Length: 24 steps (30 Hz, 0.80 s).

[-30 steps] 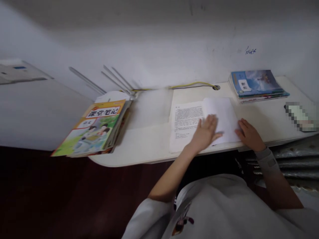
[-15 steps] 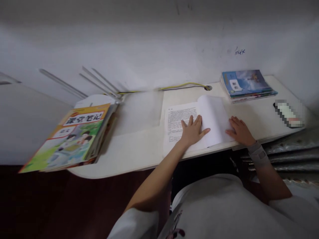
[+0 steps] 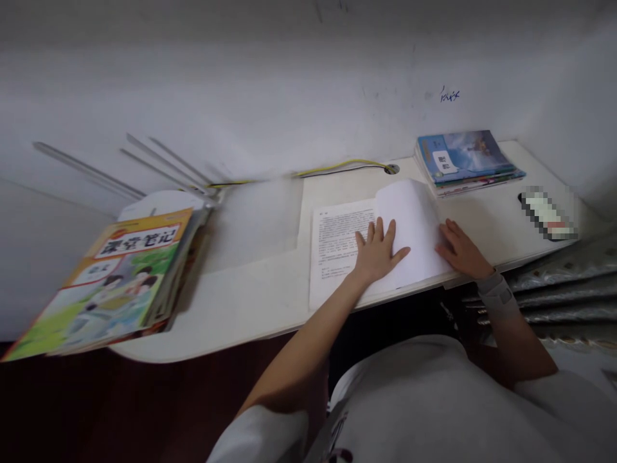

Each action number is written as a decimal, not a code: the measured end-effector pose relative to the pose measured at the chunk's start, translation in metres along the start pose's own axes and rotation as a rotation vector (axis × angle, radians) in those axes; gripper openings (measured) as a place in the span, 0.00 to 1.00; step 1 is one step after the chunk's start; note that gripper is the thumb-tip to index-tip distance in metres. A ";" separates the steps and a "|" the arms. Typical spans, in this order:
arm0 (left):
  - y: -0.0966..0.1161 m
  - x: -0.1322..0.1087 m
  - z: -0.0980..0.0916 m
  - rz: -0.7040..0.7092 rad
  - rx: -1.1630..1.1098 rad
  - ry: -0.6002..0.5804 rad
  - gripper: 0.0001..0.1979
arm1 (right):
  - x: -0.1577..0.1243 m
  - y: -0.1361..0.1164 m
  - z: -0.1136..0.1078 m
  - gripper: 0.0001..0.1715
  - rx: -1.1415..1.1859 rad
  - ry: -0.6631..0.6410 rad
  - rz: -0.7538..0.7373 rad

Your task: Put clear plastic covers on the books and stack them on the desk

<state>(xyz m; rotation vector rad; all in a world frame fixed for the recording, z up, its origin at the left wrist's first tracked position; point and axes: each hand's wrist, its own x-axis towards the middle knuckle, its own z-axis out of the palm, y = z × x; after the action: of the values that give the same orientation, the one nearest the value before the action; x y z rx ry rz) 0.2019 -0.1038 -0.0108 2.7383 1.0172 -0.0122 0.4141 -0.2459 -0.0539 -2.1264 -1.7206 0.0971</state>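
Observation:
An open white book (image 3: 337, 247) with printed text lies on the white desk (image 3: 250, 289) in front of me. My left hand (image 3: 378, 252) rests flat across its middle, fingers spread, pressing the pages down. My right hand (image 3: 460, 247) lies open on the book's right edge, beside a blank page (image 3: 409, 218) that bulges upward. A grey band is around my right wrist.
A stack of colourful books (image 3: 120, 276) overhangs the desk's left end. A second stack with a blue cover (image 3: 465, 159) sits at the back right. A yellow and black cable (image 3: 337, 168) runs along the wall. A blurred object (image 3: 547, 212) lies at the far right.
My left hand has slid leftward onto the book's middle and flattened there. The view has shifted, so everything sits further left in the frame. My right hand stays on the right edge.

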 end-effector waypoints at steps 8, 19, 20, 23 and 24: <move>0.007 0.004 -0.002 0.020 0.021 -0.039 0.39 | -0.004 0.004 -0.005 0.43 0.016 -0.025 0.006; -0.006 -0.019 -0.008 0.005 0.032 -0.069 0.35 | -0.003 -0.015 -0.005 0.36 -0.175 -0.071 -0.010; -0.005 -0.019 -0.008 -0.010 0.028 -0.074 0.35 | -0.003 -0.017 -0.005 0.36 -0.183 -0.070 -0.006; 0.003 -0.013 -0.007 -0.042 0.027 -0.090 0.35 | -0.001 -0.018 -0.006 0.35 -0.176 -0.060 -0.003; 0.006 -0.010 -0.007 -0.040 0.025 -0.089 0.35 | 0.000 -0.018 -0.006 0.35 -0.170 -0.055 -0.006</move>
<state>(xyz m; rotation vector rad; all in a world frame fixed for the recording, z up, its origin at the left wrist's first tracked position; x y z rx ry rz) 0.1972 -0.1132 -0.0019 2.7129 1.0543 -0.1525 0.3996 -0.2449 -0.0420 -2.2582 -1.8250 0.0071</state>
